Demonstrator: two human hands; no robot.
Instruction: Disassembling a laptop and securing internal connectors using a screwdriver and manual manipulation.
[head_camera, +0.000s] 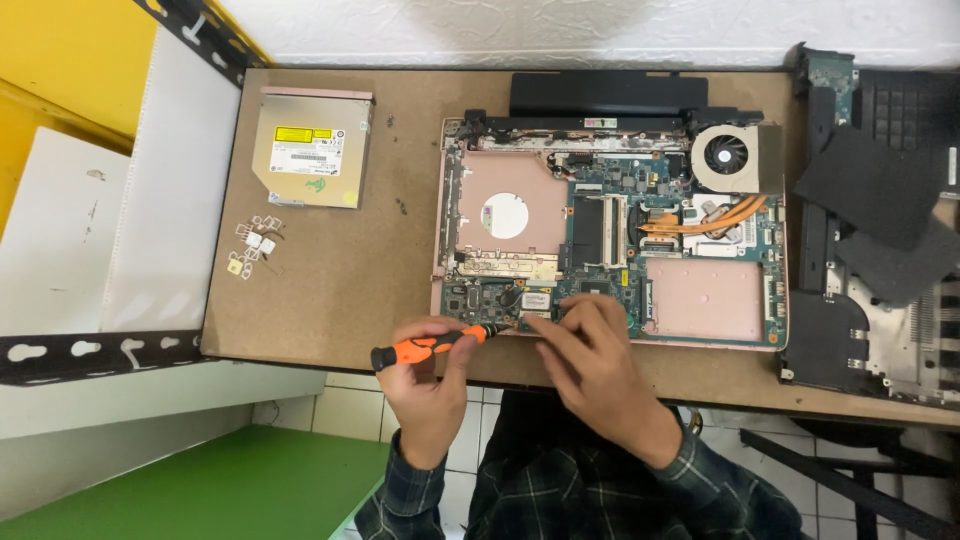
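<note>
Spanning brown desk (330, 290), white wall (560, 30)

A brown particle-board tabletop (330, 290) stands pushed against a white, rough-plastered wall (520, 30) that catches soft, even light. To one side runs a yellow wall (60, 60) fronted by white panels (150, 220) and black slotted metal shelf rails (90, 352), with a green surface (230, 485) lower down. Under the table's near edge the floor is pale square tile (340, 410) with dark grout lines, and a dark metal frame (850, 480) crosses it on the far side.
</note>
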